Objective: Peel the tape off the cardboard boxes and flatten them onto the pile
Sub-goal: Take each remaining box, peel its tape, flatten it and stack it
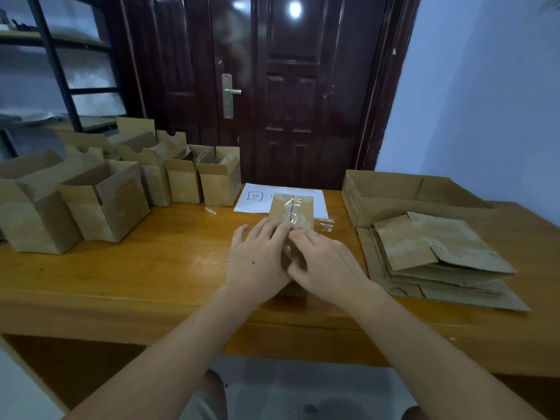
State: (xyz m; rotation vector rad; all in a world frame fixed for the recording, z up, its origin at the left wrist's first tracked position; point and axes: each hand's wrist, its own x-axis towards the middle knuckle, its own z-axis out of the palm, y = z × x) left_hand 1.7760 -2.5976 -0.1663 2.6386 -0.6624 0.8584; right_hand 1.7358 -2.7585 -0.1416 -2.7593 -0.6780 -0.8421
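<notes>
A small cardboard box [291,209] stands on the wooden table [157,268] in front of me, its top seam covered by clear tape [293,204]. My left hand [257,256] lies against the box's near left side with its fingers fairly straight, fingertips at the top edge. My right hand [325,262] holds the near right side, fingers curled at the tape's near end by the seam. The lower part of the box is hidden behind both hands. A pile of flattened boxes [436,256] lies on the right of the table.
Several open-topped cardboard boxes [106,198] stand in a row at the left. A white sheet of paper [257,198] lies under the box. A loose scrap of clear tape [325,225] lies beside it. A wide shallow cardboard box [394,192] sits at back right. A dark door stands behind.
</notes>
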